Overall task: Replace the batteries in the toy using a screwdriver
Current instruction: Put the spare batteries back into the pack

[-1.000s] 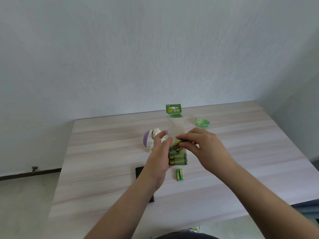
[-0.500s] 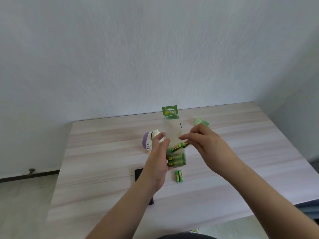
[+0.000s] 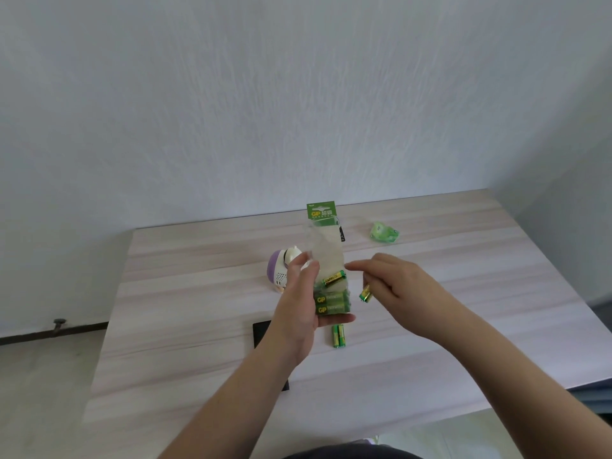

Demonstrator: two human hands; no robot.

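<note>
Two hands at the battery pack (image 3: 328,286): left hand (image 3: 299,313) grips it, right hand (image 3: 394,286) pinches one fresh battery (image 3: 365,293), judged next bound for the toy (image 3: 281,271) left of the pack

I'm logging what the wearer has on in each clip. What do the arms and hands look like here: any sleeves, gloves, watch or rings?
Both forearms are bare up to the frame's bottom edge, with no sleeves in view. The left hand and right hand wear no gloves, and no watch, bracelet or ring is visible on either.

Purple-white toy (image 3: 281,271) beside upright battery pack (image 3: 328,266)
</note>
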